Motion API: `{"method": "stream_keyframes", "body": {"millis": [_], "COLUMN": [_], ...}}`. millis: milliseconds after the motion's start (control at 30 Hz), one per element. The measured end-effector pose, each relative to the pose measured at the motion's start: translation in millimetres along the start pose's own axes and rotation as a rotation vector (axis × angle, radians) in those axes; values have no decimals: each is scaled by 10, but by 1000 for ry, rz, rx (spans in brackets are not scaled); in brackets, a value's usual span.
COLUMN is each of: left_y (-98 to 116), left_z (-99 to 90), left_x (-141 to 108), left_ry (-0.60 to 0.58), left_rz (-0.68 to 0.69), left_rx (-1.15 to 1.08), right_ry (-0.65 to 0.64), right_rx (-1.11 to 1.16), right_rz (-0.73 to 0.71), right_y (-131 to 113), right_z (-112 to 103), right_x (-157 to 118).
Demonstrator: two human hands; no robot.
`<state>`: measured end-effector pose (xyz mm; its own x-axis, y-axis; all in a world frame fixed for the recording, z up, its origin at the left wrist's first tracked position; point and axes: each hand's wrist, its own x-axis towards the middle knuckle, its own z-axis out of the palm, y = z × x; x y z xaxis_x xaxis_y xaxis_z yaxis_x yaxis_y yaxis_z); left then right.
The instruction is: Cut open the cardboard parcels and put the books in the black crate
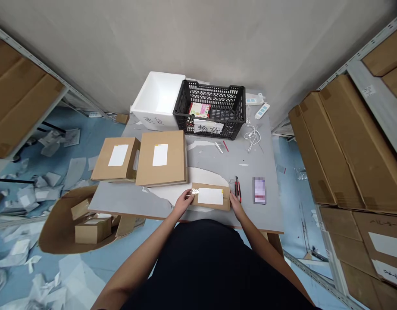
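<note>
A small brown cardboard box (210,196) with a white label on top lies flat near the front edge of the table. My left hand (183,201) grips its left end, where a shiny strip of tape shows. At the opposite end, my right hand (236,205) holds the box, fingers closed against its side. Just beyond my right hand, a red and black utility knife (238,189) lies on the tabletop. Further right is a phone (259,190), its picture blurred out.
Two larger boxes, one wide (172,168) and one narrower (103,170), stand at the left. Behind them are a white foam bin (142,105) and a black plastic crate (230,129). White cable (254,137) lies at the right. Shelves of cartons (340,142) flank the table (214,159).
</note>
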<state>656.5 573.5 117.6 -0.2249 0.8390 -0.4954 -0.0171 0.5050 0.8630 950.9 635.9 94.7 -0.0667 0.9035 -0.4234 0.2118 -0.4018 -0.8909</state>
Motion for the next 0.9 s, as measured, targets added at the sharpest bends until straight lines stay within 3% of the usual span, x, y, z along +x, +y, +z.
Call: {"method": "stream_keyframes", "body": {"millis": [100,167,267,333,467,567,667,800,900], "left_y": [-64,-99,-106,-79,-4,28,31,15,-12], "left_z": [-106,-163,-186,-163,-102,-78,-67,-64,-79], "left_x": [3,13,26,29,26,13,-6,-22,-14], "left_ry": [62,86,64,40,13,-28,-53,-57,-78], "left_rz": [-4,-27,-59,-63,-42,-34,-63,-55,-39], "left_rx": [7,7,-8,-23,-48,-71,-99,-116,-115], "right_ry": [117,167,12,-97,-23,24,39,-86,-78], "right_rx": [-56,-155,-369,-459,-512,-520,-565,-735,-861], "right_rz": [-13,-138,-369,-400,-255,-229,-327,-565,-662], "right_y": [-49,-124,-212,-203,-31,74,67,14,32], "right_z": [171,172,105,58,-22,-37,5,46,15], "right_x": [-25,-85,-193,-247,-317,-372,-410,-406,-377]}}
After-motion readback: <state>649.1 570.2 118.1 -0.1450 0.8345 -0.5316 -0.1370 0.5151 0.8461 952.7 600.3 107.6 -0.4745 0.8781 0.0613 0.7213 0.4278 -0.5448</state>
